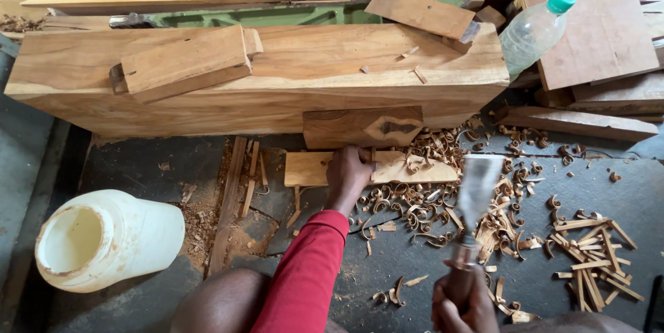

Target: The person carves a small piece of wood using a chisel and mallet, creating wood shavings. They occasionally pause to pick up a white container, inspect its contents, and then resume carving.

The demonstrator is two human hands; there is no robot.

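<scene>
Two hands work here: the left hand point(348, 172) presses flat on a small wooden board point(308, 168) at twelve o'clock, while the right hand point(462, 302), at five o'clock, clenches a chisel point(476, 198). The board looks light, stiff and liable to slide; best pinned near its middle.

A dark, cracked floor point(429, 271) carries a big wooden beam point(277, 91) lying across the top. A small flat board point(311, 168) lies just in front of it, among curled wood shavings point(415, 201). Split chips point(595, 257) lie to the right, thin wood strips point(235, 195) and a tipped white plastic jar point(111, 239) to the left
</scene>
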